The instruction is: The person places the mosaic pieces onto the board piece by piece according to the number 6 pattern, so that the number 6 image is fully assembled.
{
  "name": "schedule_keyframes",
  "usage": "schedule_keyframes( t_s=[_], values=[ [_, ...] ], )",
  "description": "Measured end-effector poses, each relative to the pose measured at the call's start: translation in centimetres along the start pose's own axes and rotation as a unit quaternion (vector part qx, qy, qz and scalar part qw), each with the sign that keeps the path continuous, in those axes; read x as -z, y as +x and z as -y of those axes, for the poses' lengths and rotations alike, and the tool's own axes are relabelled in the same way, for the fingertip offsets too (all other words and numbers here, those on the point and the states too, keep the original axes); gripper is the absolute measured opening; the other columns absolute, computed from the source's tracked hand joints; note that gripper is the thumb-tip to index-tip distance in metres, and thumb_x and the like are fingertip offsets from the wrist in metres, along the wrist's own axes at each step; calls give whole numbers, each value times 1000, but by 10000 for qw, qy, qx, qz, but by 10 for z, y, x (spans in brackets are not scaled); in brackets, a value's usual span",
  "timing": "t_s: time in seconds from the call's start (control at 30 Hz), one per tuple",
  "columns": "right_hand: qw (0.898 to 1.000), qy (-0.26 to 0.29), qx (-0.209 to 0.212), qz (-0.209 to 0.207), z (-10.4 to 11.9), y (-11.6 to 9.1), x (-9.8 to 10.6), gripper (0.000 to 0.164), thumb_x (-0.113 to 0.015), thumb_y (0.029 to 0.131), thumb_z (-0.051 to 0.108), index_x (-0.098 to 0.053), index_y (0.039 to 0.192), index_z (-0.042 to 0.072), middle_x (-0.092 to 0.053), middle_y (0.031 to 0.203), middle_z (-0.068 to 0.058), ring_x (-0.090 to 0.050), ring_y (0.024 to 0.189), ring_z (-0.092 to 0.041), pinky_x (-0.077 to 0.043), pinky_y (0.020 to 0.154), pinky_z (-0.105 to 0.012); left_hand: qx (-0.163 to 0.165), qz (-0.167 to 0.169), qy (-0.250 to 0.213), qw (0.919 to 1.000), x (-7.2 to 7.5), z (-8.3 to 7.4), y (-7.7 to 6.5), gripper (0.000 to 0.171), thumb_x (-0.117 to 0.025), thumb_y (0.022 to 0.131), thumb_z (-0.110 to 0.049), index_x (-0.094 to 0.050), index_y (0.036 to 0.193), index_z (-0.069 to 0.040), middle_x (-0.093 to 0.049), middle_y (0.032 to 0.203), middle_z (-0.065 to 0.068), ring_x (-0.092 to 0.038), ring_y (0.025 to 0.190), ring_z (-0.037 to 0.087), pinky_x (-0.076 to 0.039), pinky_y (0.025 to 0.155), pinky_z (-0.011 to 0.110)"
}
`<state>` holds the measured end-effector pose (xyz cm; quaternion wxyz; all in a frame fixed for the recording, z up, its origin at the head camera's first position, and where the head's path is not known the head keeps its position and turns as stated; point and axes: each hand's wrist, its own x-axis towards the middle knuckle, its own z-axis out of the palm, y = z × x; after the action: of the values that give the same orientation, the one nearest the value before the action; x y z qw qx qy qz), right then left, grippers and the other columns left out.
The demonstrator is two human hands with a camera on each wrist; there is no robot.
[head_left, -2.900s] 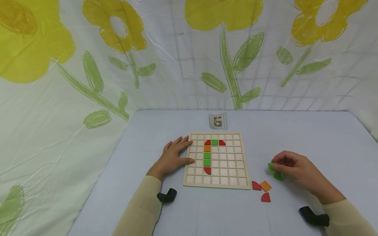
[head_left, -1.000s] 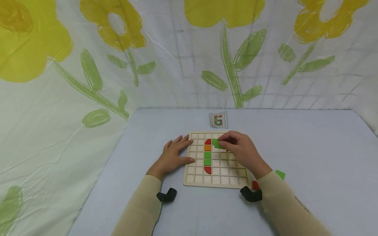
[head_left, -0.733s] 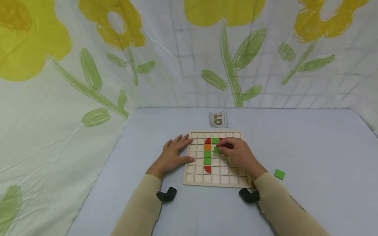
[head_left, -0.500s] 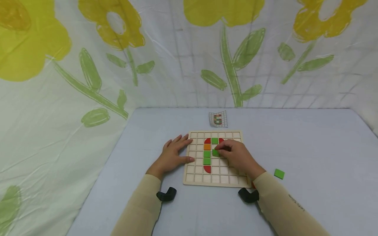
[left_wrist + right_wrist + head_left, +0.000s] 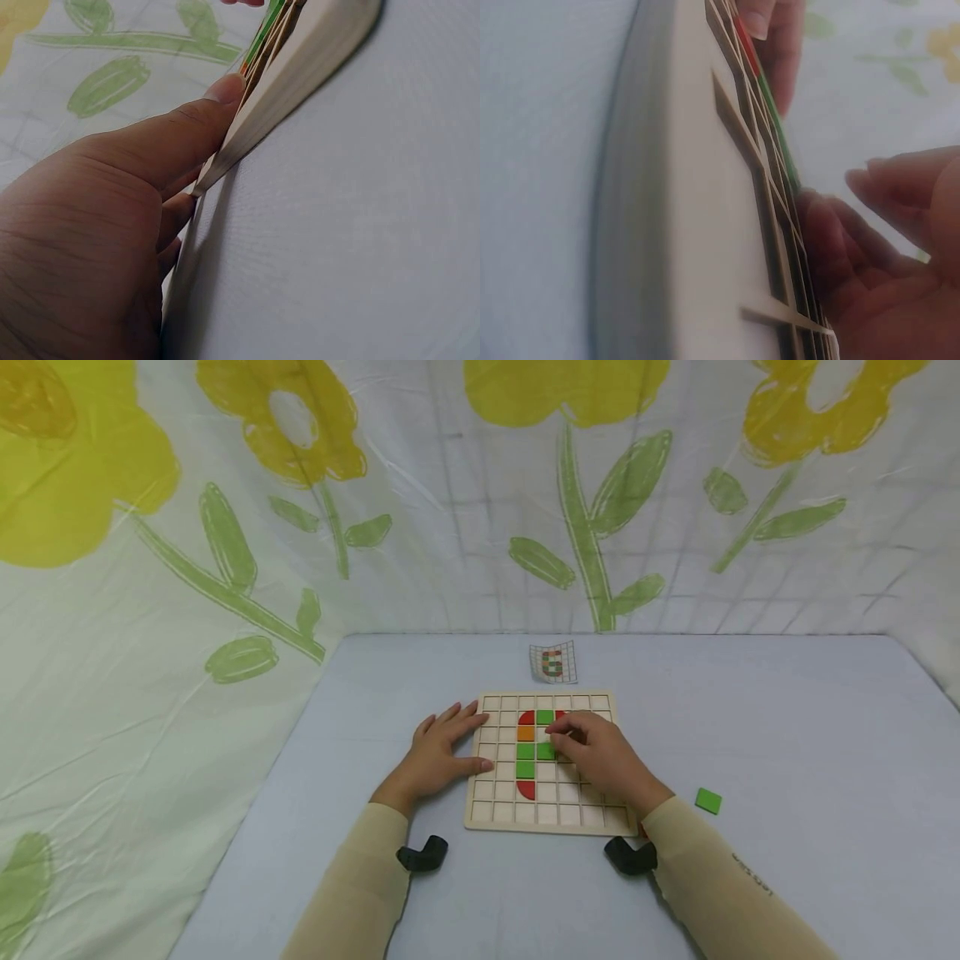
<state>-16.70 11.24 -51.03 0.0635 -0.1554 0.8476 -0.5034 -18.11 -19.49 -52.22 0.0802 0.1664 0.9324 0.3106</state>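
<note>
**Green tile (image 5: 545, 751) under the tip of the right hand (image 5: 603, 760)**

We see it flat in a cell of the board (image 5: 551, 830), right of another green tile (image 5: 525, 751). The right thumb tip overlaps its right edge, the forefinger apart above. The left hand (image 5: 438, 756) rests, fingers spread, on the board's left edge.

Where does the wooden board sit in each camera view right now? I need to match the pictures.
Head: wooden board, just below and right of centre.
Left wrist: wooden board, edge slanting from the upper right down to left of centre.
Right wrist: wooden board, running top to bottom through the middle.
Shared landmark: the left hand, at the board's left side in the head view.
</note>
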Motion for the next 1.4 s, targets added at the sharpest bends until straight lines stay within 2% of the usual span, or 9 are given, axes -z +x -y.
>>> schedule_keyframes(
  t_s=[0.2, 0.43, 0.83, 1.17, 1.4],
  values=[
    [9997, 217, -19, 53, 3, 0, 0, 19, -64, 112, 18, -75, 122, 6, -72, 113, -6, -63, 98, -24, -53, 89, -45, -31, -16, -55, 10000, 0, 0, 0, 85, -86, 93, -48, -51, 165, -21, -28, 177, -7, -12, 165, 20, 3, 129, 52],
    [9993, 355, -70, 75, 5, -1, 0, 22, -64, 113, 22, -74, 125, 6, -74, 108, -6, -67, 97, -23, -55, 90, -46, -30, 21, -43, 10000, 1, 0, 0, 85, -86, 93, -48, -50, 166, -21, -27, 177, -8, -11, 165, 19, 4, 129, 51],
    [9955, 903, 266, 106, 12, -3, 8, 35, -61, 114, 30, -69, 133, 2, -72, 114, -17, -69, 100, -32, -58, 84, -49, -25, 11, -6, 10000, 0, 1, 0, 85, -86, 94, -48, -50, 166, -21, -28, 176, -7, -12, 165, 20, 3, 129, 51],
    [9936, 1109, 168, 125, 27, -7, 18, 39, -61, 114, 37, -67, 136, 5, -68, 126, -20, -69, 107, -38, -56, 96, -59, 11, 21, -13, 10000, 1, -1, -1, 86, -86, 93, -48, -50, 166, -21, -28, 176, -8, -12, 165, 19, 3, 129, 51],
    [9923, 1200, 298, 10, 35, -10, 30, 34, -61, 114, 34, -68, 136, 7, -69, 125, -17, -66, 110, -45, -54, 95, -62, -47, 7, -44, 10000, 1, 0, 0, 85, -86, 93, -47, -50, 166, -20, -29, 176, -7, -12, 165, 20, 3, 129, 51]
  ],
)
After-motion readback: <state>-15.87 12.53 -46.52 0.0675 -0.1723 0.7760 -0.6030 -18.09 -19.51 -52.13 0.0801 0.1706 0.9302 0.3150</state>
